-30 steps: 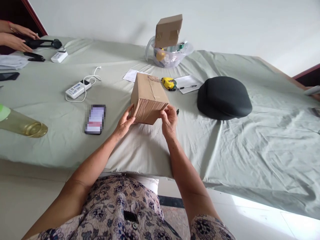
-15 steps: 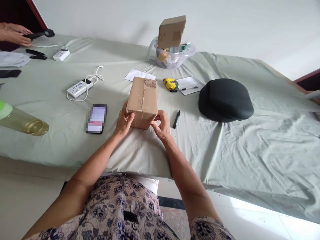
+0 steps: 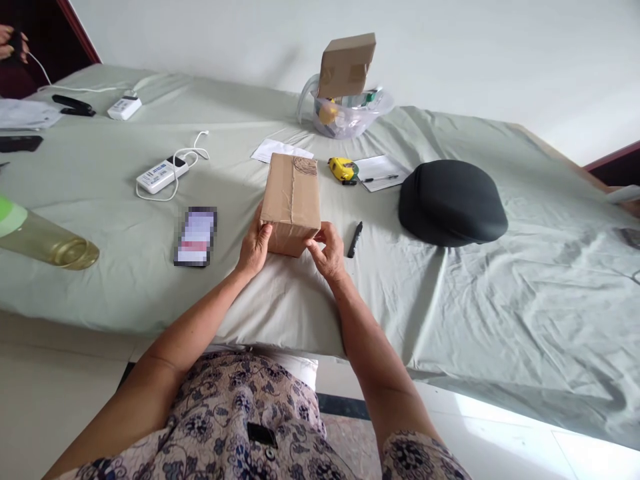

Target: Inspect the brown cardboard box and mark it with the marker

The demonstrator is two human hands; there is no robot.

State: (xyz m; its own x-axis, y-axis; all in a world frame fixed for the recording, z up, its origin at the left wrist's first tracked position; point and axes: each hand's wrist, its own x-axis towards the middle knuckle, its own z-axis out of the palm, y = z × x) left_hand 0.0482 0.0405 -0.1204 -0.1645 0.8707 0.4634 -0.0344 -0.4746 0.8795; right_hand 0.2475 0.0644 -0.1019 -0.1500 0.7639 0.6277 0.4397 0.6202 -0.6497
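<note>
A taped brown cardboard box (image 3: 291, 199) lies lengthwise on the grey-green cloth of the table (image 3: 525, 267), in front of me. My left hand (image 3: 255, 245) grips its near left corner, thumb on top. My right hand (image 3: 327, 251) holds the near right corner with the fingers curled on the end face. A black marker (image 3: 354, 239) lies just right of my right hand.
A phone (image 3: 195, 236) lies left of the box, a white power strip (image 3: 163, 175) and a bottle (image 3: 45, 241) further left. Behind are a yellow tape measure (image 3: 343, 169), papers with a pen (image 3: 381, 172), a clear bowl (image 3: 350, 110) holding another box, and a black cushion (image 3: 450, 202). Another person's hand (image 3: 11, 41) is at far left.
The box was tilted up and turned; now it rests flat and lengthwise on the cloth. My right hand slid down to its near end, uncovering the marker. The other person's hands drew back.
</note>
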